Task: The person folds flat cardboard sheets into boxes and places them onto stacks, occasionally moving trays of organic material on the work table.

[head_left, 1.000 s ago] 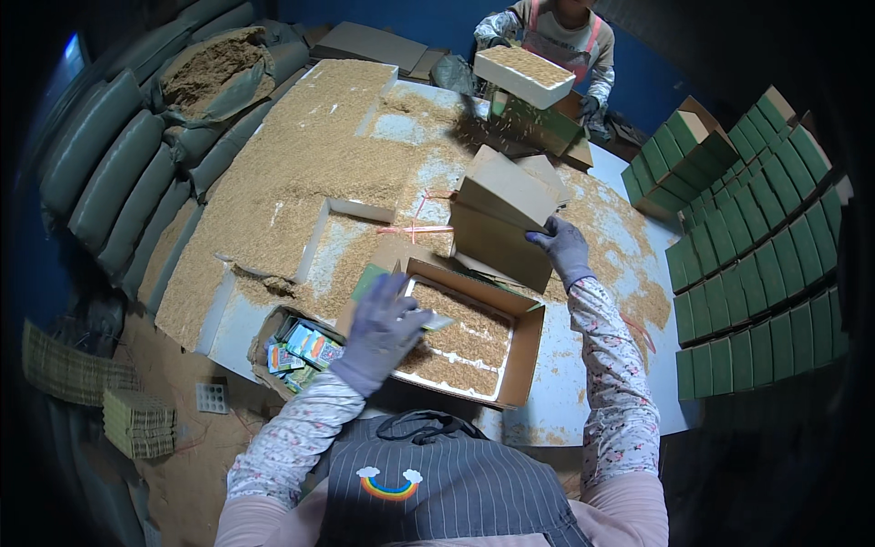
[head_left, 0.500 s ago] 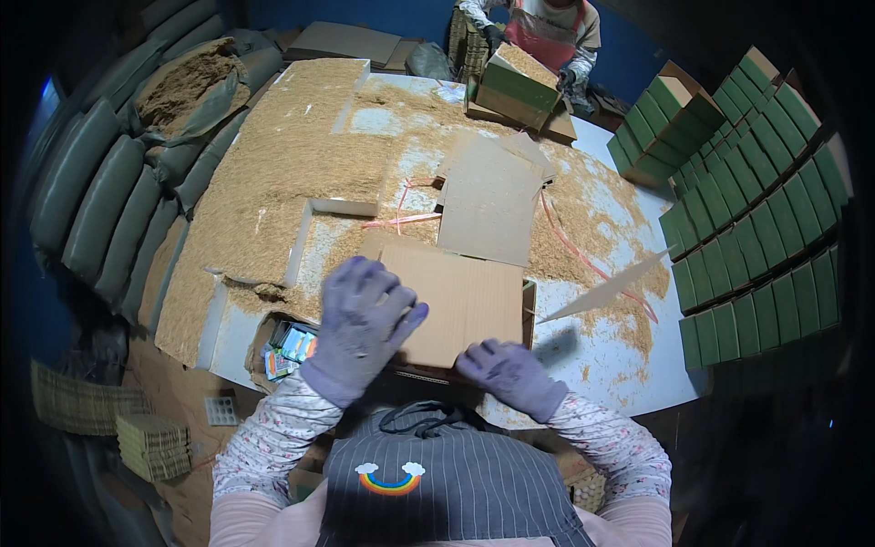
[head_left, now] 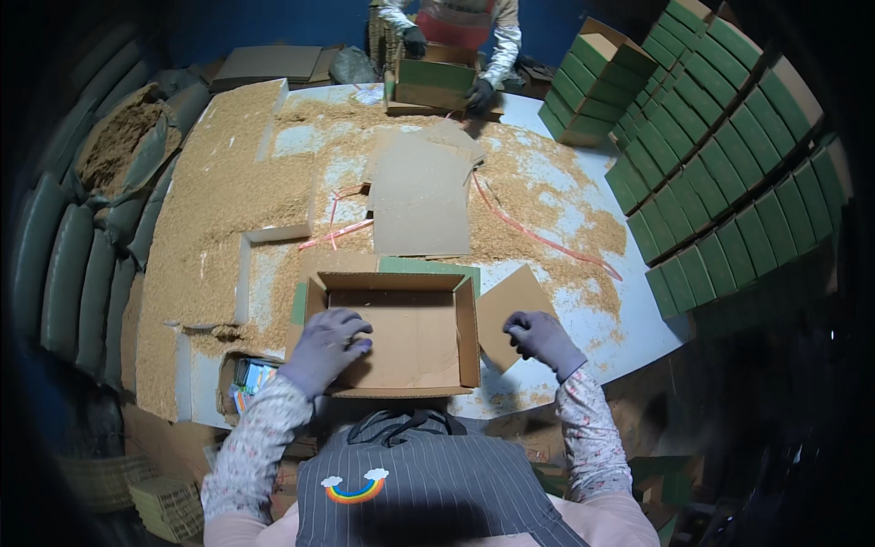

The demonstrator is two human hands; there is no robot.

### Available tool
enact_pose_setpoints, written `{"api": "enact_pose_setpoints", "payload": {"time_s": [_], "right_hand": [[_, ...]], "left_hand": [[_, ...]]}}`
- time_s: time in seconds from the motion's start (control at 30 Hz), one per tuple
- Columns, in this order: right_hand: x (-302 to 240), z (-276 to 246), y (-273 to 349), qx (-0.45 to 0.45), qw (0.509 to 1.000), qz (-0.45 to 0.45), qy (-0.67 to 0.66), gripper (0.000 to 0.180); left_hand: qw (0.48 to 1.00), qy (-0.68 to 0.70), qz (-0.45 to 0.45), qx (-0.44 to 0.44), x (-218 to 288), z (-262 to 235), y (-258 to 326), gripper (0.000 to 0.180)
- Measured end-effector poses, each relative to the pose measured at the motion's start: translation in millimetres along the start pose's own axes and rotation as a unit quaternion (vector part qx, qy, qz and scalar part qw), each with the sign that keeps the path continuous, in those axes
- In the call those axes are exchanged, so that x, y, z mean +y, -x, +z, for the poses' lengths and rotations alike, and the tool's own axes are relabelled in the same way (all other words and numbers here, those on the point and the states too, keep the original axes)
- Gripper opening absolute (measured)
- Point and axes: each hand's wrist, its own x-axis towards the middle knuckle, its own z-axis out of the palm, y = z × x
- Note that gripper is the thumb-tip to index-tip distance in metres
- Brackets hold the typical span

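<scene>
An open cardboard box (head_left: 392, 314) with green outer flaps sits at the table's near edge, its bare brown inside facing up. My left hand (head_left: 328, 351), in a grey-purple glove, lies over the box's left wall. Its fingers are curved and apart over the inside, with nothing seen in them. To the right of the box, my right hand (head_left: 544, 342), gloved alike, has its fingers curled over the edge of a brown cardboard sheet (head_left: 506, 305). The fingertips' hold on the sheet is partly hidden.
Wood shavings (head_left: 210, 191) cover much of the white table (head_left: 583, 351). Flat cardboard sheets (head_left: 421, 201) lie beyond the box, near pink string (head_left: 538, 237). Green boxes (head_left: 720, 246) are stacked right, sacks (head_left: 68, 273) left. A co-worker (head_left: 456, 27) handles another green box (head_left: 436, 82).
The brown cardboard face over the box is gone, and its inside shows. My right hand has moved right, away from the box's front. The sheet at right now appears flatter. The view has shifted.
</scene>
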Motion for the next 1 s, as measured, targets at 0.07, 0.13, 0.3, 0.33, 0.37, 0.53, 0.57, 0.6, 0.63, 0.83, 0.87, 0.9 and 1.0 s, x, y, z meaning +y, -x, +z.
{"api": "enact_pose_setpoints", "payload": {"time_s": [0.07,0.13,0.3,0.33,0.37,0.53,0.57,0.6,0.63,0.83,0.87,0.9,1.0], "right_hand": [[95,4,-22,0.047,0.987,-0.004,-0.154,0.03],[74,29,-19,-0.094,0.822,-0.026,-0.561,0.048],[39,104,-47,-0.19,0.876,-0.12,-0.426,0.07],[32,110,-50,-0.223,0.8,-0.056,-0.554,0.071],[28,116,-60,-0.219,0.801,-0.056,-0.555,0.074],[9,143,-102,-0.004,0.972,-0.038,-0.231,0.098],[2,155,-100,0.038,0.98,-0.051,-0.191,0.097],[-2,158,-95,0.086,0.984,-0.063,-0.145,0.097],[-9,155,-90,0.134,0.983,-0.079,-0.097,0.097],[26,88,-20,0.034,0.779,-0.14,-0.61,0.075],[54,74,-5,0.078,0.76,-0.152,-0.627,0.072],[81,65,6,0.107,0.737,-0.153,-0.65,0.068],[173,61,44,0.215,0.625,-0.088,-0.745,0.053]], "left_hand": [[0.958,0.217,-0.118,0.147,-5,-5,5,0.033],[0.935,0.299,-0.183,0.053,-74,12,38,0.046],[0.856,0.346,-0.356,-0.143,-91,48,32,0.08],[0.852,0.34,-0.368,-0.154,-76,46,24,0.084],[0.87,0.264,-0.393,-0.141,-68,51,15,0.091],[0.913,0.176,-0.365,-0.047,-65,75,3,0.093],[0.91,0.173,-0.374,-0.045,-76,78,10,0.093],[0.92,0.156,-0.358,-0.007,-79,80,16,0.09],[0.931,0.167,-0.322,0.038,-99,88,33,0.088],[0.928,0.221,-0.297,-0.045,-24,76,-3,0.082],[0.922,0.232,-0.301,-0.08,-1,79,-16,0.082],[0.91,0.328,-0.24,-0.078,7,89,-22,0.083],[0.991,0.086,-0.081,-0.069,17,104,-27,0.095]]}}
